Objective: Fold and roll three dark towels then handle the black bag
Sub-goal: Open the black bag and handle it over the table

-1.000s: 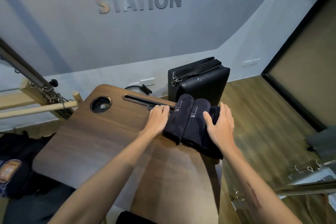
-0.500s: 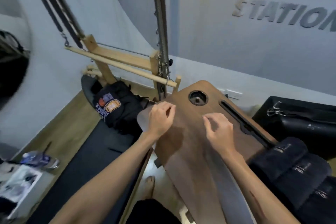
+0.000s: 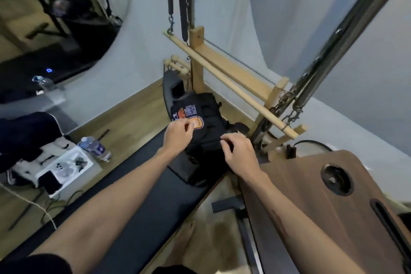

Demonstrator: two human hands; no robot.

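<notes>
Both hands over the bag: fingers of the left hand (image 3: 178, 134) and right hand (image 3: 239, 151) loosely curled, holding nothing, whether they touch the fabric cannot be told. The black bag (image 3: 206, 135) lies on the dark bench (image 3: 142, 202), beside the wooden table (image 3: 311, 207). Judged soft, slumping, moderately heavy; best gripped by its upper edge or straps

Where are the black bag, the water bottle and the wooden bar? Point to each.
black bag (image 3: 209, 118): head view, on its dark front panel right of the patch.
water bottle (image 3: 94, 148): head view, on its labelled middle.
wooden bar (image 3: 231, 87): head view, midway along the rod.
</notes>
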